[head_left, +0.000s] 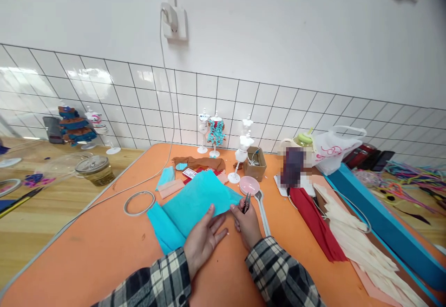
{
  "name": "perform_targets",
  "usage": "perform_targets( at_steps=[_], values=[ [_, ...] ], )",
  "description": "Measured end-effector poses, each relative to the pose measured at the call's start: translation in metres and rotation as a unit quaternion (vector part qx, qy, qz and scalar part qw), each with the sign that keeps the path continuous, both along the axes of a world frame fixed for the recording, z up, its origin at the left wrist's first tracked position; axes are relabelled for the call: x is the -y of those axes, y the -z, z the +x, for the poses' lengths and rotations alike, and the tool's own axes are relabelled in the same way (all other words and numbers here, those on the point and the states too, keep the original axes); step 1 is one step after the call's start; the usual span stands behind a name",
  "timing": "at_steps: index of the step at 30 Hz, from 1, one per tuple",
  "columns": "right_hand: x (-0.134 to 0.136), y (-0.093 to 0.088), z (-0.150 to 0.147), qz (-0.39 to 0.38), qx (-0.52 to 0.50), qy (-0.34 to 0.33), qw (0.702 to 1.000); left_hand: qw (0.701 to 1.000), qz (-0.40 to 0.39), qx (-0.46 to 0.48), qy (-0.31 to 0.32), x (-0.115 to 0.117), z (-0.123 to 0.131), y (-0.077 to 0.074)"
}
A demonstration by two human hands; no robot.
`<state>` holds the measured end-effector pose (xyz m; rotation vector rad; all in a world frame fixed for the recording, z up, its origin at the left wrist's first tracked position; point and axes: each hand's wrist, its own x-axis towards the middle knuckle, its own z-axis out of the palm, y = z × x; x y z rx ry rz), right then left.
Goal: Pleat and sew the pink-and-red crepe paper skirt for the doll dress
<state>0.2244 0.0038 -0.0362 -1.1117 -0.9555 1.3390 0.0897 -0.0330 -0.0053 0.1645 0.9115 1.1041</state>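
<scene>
A large turquoise sheet (200,195), fabric or crepe paper, lies spread and partly folded on the orange table (114,260). My left hand (202,244) is at its near edge, palm turned up and fingers spread, with the thumb over the turquoise material. Closed around a pair of small dark-handled snips (246,203), my right hand (247,223) is by the sheet's right corner, and the blades point up and away. Whether the right fingers also pinch that corner I cannot tell. Just beyond the snips sits a pink bowl (249,185), with a grey-white long-handled tool (263,212) beside it.
White mini dress forms (240,156) stand at the back, one in turquoise ruffles (216,133). A tape ring (139,203) lies left. Behind are brown cloth (202,163) and a small box (257,163). Red cloth (317,223), cream strips (351,232) and a blue bar (386,223) lie right.
</scene>
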Motion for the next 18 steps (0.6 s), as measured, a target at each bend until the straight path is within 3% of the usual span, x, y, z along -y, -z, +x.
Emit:
perform_targets(
  at_steps=[3, 7, 12, 18],
  values=[
    [0.001, -0.001, -0.006, -0.014, 0.010, 0.009, 1.000, 0.993, -0.013, -0.017, -0.112, -0.016, -0.004, -0.003],
    [0.011, -0.002, -0.011, -0.037, 0.023, -0.006, 0.999, 0.981, 0.028, -0.053, -0.184, -0.024, -0.015, -0.002],
    [0.024, -0.005, -0.018, -0.086, 0.039, -0.218, 0.971, 0.972, 0.073, -0.094, -0.203, -0.022, -0.030, 0.001],
    [0.032, -0.005, -0.023, -0.105, 0.013, -0.293, 0.950, 0.961, 0.121, -0.160, -0.192, -0.015, -0.028, 0.005]
  ],
)
